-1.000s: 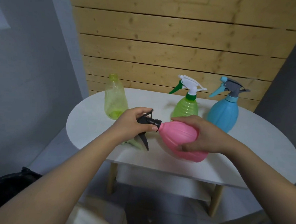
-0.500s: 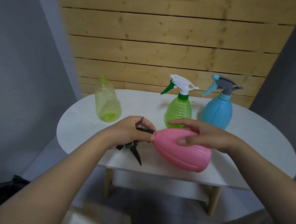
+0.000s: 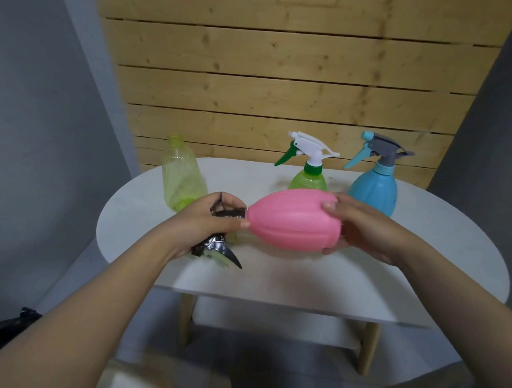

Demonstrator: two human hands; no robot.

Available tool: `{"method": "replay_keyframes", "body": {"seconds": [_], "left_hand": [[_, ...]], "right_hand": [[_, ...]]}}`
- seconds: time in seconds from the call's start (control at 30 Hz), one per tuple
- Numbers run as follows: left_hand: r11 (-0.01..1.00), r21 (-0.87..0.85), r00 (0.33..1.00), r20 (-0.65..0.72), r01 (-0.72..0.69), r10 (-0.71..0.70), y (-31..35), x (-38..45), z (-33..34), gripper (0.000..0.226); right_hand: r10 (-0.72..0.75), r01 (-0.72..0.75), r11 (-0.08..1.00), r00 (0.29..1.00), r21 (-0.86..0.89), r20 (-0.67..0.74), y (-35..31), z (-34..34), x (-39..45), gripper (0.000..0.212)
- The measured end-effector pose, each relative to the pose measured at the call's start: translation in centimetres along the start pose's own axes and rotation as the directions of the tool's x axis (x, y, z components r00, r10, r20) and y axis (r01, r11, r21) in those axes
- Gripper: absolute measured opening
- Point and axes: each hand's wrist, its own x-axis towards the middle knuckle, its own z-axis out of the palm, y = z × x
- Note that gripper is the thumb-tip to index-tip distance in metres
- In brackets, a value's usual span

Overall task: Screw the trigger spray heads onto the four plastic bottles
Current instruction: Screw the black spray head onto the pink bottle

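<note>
Pale wooden planks (image 3: 284, 91) back a white oval table (image 3: 363, 282) flanked by grey walls. Above its near edge a pink bottle (image 3: 295, 219) lies on its side in the air, neck pointing left. The right hand (image 3: 363, 226) grips its base with curled fingers, while the left hand (image 3: 206, 221) is wrapped round the black trigger spray head (image 3: 216, 245) at the neck. Farther back stand a headless yellow-green bottle (image 3: 183, 175), a green bottle (image 3: 309, 178) with a white-and-green head, and a blue bottle (image 3: 373, 188) with a grey head.
</note>
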Motion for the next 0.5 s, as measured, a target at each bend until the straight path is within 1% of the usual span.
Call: {"method": "replay_keyframes", "body": {"seconds": [0.07, 0.1, 0.13, 0.2, 0.27, 0.37, 0.4, 0.43, 0.47, 0.5], "left_hand": [[0.998, 0.061, 1.0, 0.027, -0.011, 0.009, -0.2, -0.1, 0.2, 0.031], [0.995, 0.101, 0.999, 0.03, -0.017, 0.014, -0.3, -0.1, 0.3, 0.033], [0.99, 0.139, 1.0, 0.023, -0.024, 0.021, -0.4, -0.1, 0.4, 0.034], [0.982, 0.189, 0.999, -0.029, -0.023, 0.029, -0.6, 0.0, 0.4, 0.034], [0.983, 0.182, 0.996, -0.088, 0.0, 0.016, -0.5, 0.1, 0.2, 0.035], [0.988, 0.152, 0.993, -0.119, 0.017, 0.001, -0.3, 0.2, 0.0, 0.034], [0.989, 0.144, 0.993, -0.122, 0.02, -0.002, -0.3, 0.2, -0.1, 0.034], [0.991, 0.133, 0.993, -0.122, 0.023, -0.007, -0.2, 0.2, -0.1, 0.033], [0.992, 0.122, 0.992, -0.122, 0.028, -0.013, -0.1, 0.2, -0.1, 0.033], [0.993, 0.115, 0.992, -0.122, 0.03, -0.016, 0.0, 0.1, -0.2, 0.034]], "right_hand": [[0.067, -0.07, 0.989, 0.997, -0.131, -0.024, 0.2, 0.1, 0.0, 0.064], [0.101, -0.104, 0.98, 0.995, -0.168, -0.026, 0.4, 0.1, 0.1, 0.07], [0.124, -0.126, 0.977, 0.992, -0.17, -0.025, 0.6, 0.2, 0.2, 0.072], [0.133, -0.135, 0.985, 0.991, -0.107, -0.028, 0.9, 0.2, 0.3, 0.069], [0.132, -0.133, 0.991, 0.991, -0.025, -0.035, 1.1, 0.3, 0.4, 0.062], [0.126, -0.127, 0.981, 0.992, 0.144, 0.02, 1.0, 0.4, 0.4, 0.039], [0.121, -0.129, 0.973, 0.991, 0.191, 0.053, 0.8, 0.3, 0.3, 0.038], [0.111, -0.127, 0.969, 0.99, 0.211, 0.085, 0.7, 0.2, 0.2, 0.045], [0.097, -0.118, 0.971, 0.989, 0.208, 0.107, 0.5, 0.0, 0.1, 0.058], [0.081, -0.1, 0.977, 0.991, 0.189, 0.108, 0.4, -0.2, 0.0, 0.067]]}}
